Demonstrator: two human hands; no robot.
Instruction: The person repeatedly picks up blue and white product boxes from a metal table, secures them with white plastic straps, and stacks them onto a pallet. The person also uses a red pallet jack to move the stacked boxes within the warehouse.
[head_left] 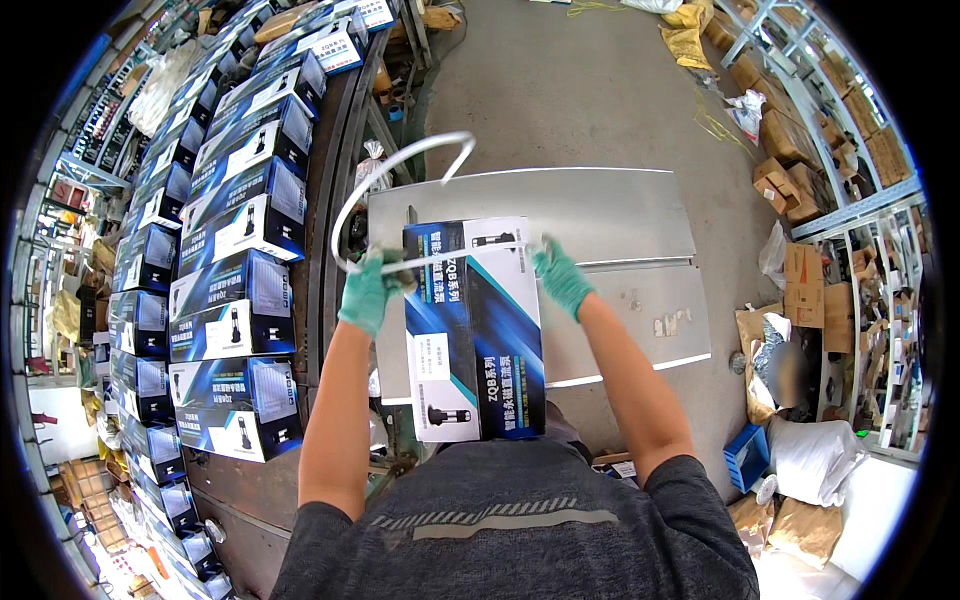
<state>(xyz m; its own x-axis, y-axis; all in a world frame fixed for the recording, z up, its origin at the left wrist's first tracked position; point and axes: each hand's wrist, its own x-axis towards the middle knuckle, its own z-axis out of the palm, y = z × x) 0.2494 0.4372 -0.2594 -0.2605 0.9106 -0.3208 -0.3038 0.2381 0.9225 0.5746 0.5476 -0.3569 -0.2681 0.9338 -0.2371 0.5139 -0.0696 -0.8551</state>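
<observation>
A blue, black and white printed carton (475, 330) lies on a grey metal-topped table right before me. A white plastic packing strap (460, 255) runs across the carton's far part, stretched between my hands. My left hand (368, 292), in a green glove, is closed on the strap by the carton's left edge. From there the strap's free end rises in a big loop above the table's far left. At the carton's right edge, my right hand (562, 278), also gloved in green, pinches the strap's other end; its fingertips are slightly blurred.
Rows of similar cartons (235, 310) are stacked on a dark bench (325, 150) at my left. The grey metal tabletop (560, 205) reaches right and beyond the carton. Shelving (870, 210), brown boxes (803, 285), a blue bin (746, 457) and a white sack (812, 460) stand right.
</observation>
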